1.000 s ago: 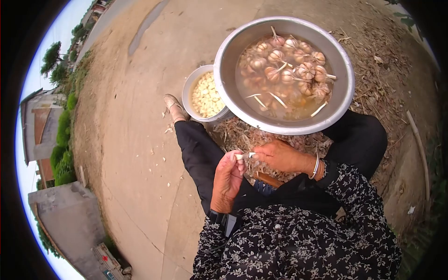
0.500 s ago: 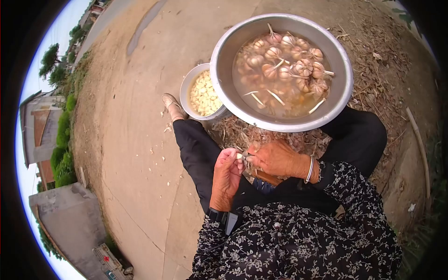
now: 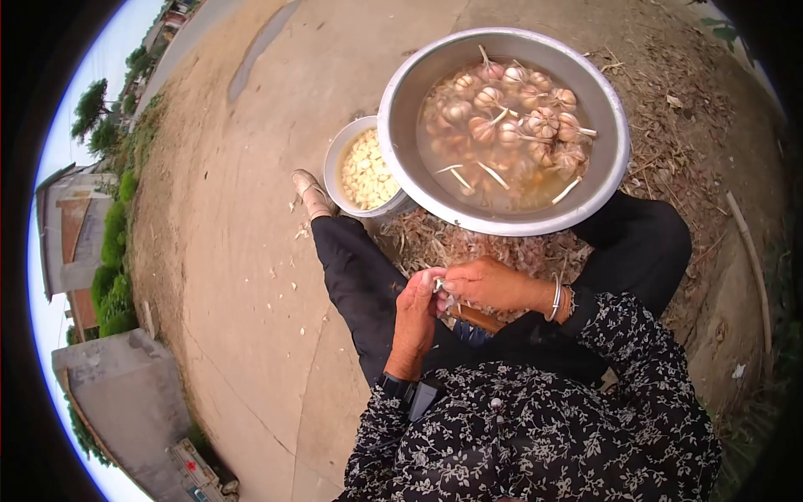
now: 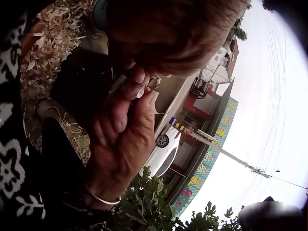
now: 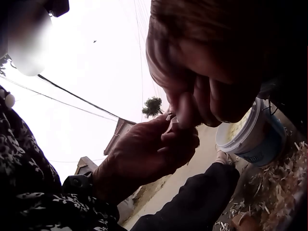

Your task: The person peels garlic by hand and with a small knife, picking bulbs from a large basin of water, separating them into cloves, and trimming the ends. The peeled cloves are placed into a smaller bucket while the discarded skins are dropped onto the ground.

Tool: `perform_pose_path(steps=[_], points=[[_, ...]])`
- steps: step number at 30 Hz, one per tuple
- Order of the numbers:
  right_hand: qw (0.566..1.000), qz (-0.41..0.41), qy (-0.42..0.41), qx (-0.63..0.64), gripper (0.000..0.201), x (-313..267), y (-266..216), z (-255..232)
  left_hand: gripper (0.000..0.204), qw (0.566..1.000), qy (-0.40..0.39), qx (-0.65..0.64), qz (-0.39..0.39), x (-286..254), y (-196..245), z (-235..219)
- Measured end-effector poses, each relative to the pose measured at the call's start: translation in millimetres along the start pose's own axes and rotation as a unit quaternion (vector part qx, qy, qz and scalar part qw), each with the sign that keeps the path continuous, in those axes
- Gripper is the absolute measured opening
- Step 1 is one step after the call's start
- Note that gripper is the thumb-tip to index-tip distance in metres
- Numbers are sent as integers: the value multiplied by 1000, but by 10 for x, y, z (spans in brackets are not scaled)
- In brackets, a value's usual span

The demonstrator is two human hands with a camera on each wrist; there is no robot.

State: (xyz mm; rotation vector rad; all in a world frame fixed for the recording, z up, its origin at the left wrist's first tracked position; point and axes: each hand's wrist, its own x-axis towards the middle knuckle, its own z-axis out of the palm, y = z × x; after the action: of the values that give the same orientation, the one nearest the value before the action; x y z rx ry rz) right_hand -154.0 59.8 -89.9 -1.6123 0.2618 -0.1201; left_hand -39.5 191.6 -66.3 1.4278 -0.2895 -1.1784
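Note:
In the head view my left hand (image 3: 411, 322) and my right hand (image 3: 493, 283) meet over the lap, fingertips together around a small whitish garlic clove (image 3: 438, 285). The left thumb and fingers pinch the clove from one side. From the other, the curled right fingers pinch at it. Close up in the left wrist view, a pale bit of the clove (image 4: 140, 93) shows between the fingertips; most of it is hidden by the fingers. Just beyond the hands stands a wide metal basin (image 3: 615, 180) with whole garlic bulbs (image 3: 544, 124) in cloudy water.
A white bucket (image 3: 332, 167) of peeled cloves (image 3: 368, 171) stands left of the basin, partly behind its rim. Dry garlic skins (image 3: 435, 243) cover the ground below the basin. A stick (image 3: 750, 268) lies at the right. Both knees flank the work.
The two hands have drawn closer, and the left has turned its back more toward the head camera. The fingers now cover more of the clove. The basin and bucket stay in place.

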Motion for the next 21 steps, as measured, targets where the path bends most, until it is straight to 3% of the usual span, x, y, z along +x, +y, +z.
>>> perform_pose_path(steps=[1,3,5,7,11,13,14,19,21], points=[[995,50,-6,85,27,-6,8,9,34,1000,0,-1,-5,-4,-12,-25],[995,76,-27,64,26,-1,23,-36,34,1000,1,-3,-9,15,-40,-62],[993,102,-46,41,27,-5,24,-88,31,994,-5,-101,-43,60,-59,-100],[989,7,-6,-148,24,-19,12,-103,29,983,-31,-168,-61,92,-104,-158],[963,59,32,-260,22,-27,43,-106,27,953,-67,-282,-83,159,-210,-280],[921,98,41,-375,21,-29,-6,-197,27,966,-49,-247,-66,133,-114,-278],[920,99,42,-376,21,-42,18,-221,27,975,-30,-213,-48,121,-64,-270],[963,4,36,-269,25,-19,145,-122,30,989,-42,-137,-26,51,111,-180],[961,0,29,-275,26,-29,-28,-140,27,999,-33,-17,19,19,130,-182]])
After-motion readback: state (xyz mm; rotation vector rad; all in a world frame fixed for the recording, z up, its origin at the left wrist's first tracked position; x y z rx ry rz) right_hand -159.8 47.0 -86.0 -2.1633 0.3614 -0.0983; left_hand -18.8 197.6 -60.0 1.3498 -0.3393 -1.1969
